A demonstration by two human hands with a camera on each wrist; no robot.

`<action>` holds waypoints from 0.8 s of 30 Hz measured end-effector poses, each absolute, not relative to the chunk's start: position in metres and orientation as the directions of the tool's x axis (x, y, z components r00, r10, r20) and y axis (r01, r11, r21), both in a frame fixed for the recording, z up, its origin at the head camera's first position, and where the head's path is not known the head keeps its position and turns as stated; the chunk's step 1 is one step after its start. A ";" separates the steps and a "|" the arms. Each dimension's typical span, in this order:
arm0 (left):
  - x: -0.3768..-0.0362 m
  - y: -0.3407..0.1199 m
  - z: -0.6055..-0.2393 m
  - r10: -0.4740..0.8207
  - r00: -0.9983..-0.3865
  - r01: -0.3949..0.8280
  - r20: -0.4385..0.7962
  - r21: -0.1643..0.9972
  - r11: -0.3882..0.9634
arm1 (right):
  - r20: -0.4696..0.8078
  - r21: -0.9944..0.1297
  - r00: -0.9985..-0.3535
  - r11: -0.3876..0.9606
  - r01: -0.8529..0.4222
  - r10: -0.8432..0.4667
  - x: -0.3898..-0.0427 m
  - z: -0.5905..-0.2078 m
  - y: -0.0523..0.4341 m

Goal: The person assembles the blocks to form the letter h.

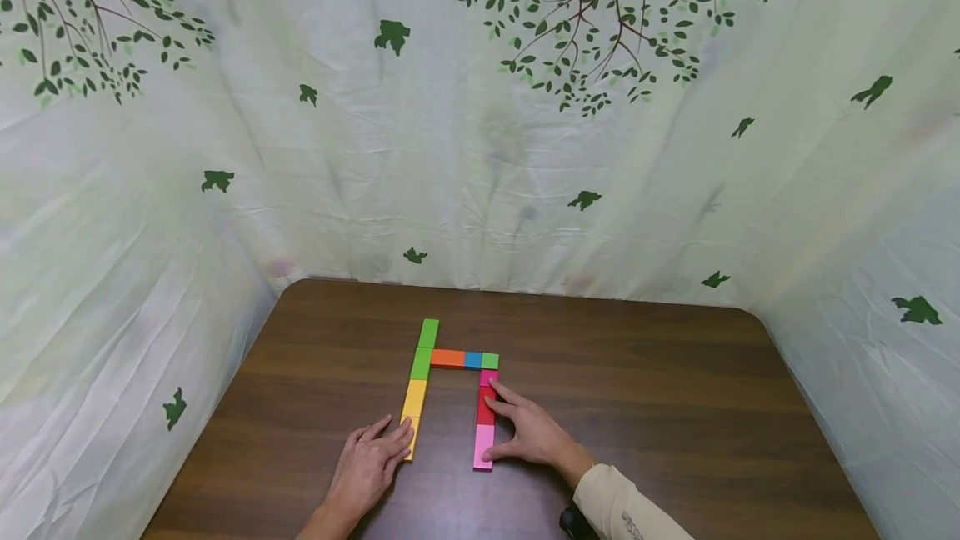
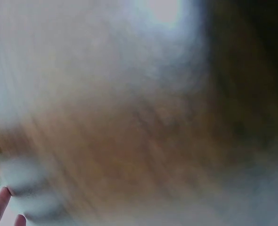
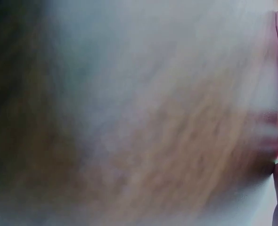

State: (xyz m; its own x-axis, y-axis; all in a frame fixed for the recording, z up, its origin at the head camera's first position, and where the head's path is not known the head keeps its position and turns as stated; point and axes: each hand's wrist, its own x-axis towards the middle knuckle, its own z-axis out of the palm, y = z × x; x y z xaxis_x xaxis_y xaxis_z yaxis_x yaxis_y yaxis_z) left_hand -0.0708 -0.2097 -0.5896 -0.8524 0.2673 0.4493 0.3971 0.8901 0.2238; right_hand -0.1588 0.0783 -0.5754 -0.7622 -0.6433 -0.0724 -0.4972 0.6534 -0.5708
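Coloured flat blocks form an angular line in the head view. The left column has two green blocks (image 1: 424,348) above yellow blocks (image 1: 414,398). A crossbar of an orange block (image 1: 448,359), a blue block (image 1: 473,360) and a small green block (image 1: 491,361) runs right. Below it come a magenta block (image 1: 488,376), a red block (image 1: 486,411) and a pink block (image 1: 483,440). My left hand (image 1: 363,465) rests relaxed fingertips on the lower yellow part. My right hand (image 1: 532,432) spreads along the right column, thumb at the pink block, fingertips at the magenta and red blocks.
The brown wooden table (image 1: 637,382) reaches back to a pale curtain (image 1: 465,148) printed with leaves and branches. A black object (image 1: 576,522) lies beside the right sleeve (image 1: 622,502) at the near edge. Both wrist views are mostly blurred tabletop.
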 end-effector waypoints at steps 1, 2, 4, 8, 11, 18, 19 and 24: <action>-0.071 -0.210 -0.589 0.267 -0.853 0.396 0.448 0.224 0.890 | -0.071 -0.570 -0.763 0.654 -0.497 -0.643 -0.159 -0.575 0.078; -0.071 -0.210 -0.589 0.267 -0.855 0.395 0.445 0.224 0.891 | -0.068 -0.567 -0.763 0.654 -0.501 -0.643 -0.159 -0.575 0.078; -0.071 -0.210 -0.588 0.267 -0.859 0.392 0.437 0.225 0.892 | -0.065 -0.562 -0.762 0.655 -0.505 -0.644 -0.160 -0.576 0.078; -0.071 -0.210 -0.588 0.267 -0.863 0.387 0.430 0.222 0.895 | -0.061 -0.562 -0.762 0.653 -0.508 -0.645 -0.160 -0.577 0.078; -0.070 -0.210 -0.588 0.268 -0.861 0.388 0.433 0.217 0.896 | -0.063 -0.566 -0.761 0.652 -0.505 -0.645 -0.160 -0.577 0.078; -0.071 -0.211 -0.590 0.275 -0.848 0.401 0.454 0.211 0.891 | -0.081 -0.564 -0.764 0.662 -0.494 -0.640 -0.160 -0.576 0.077; -0.071 -0.211 -0.590 0.275 -0.844 0.405 0.459 0.210 0.890 | -0.083 -0.564 -0.764 0.662 -0.493 -0.640 -0.160 -0.576 0.077; -0.071 -0.211 -0.591 0.277 -0.833 0.415 0.478 0.211 0.885 | -0.067 -0.562 -0.761 0.655 -0.506 -0.645 -0.160 -0.575 0.077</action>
State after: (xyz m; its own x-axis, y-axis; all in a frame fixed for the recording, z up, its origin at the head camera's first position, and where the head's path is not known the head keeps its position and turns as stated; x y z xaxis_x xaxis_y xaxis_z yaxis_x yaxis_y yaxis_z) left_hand -0.0711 -0.2113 -0.5910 -0.8333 0.2771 0.4783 0.4154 0.8848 0.2111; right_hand -0.1603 0.0766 -0.5750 -0.7611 -0.6451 -0.0668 -0.5056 0.6547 -0.5619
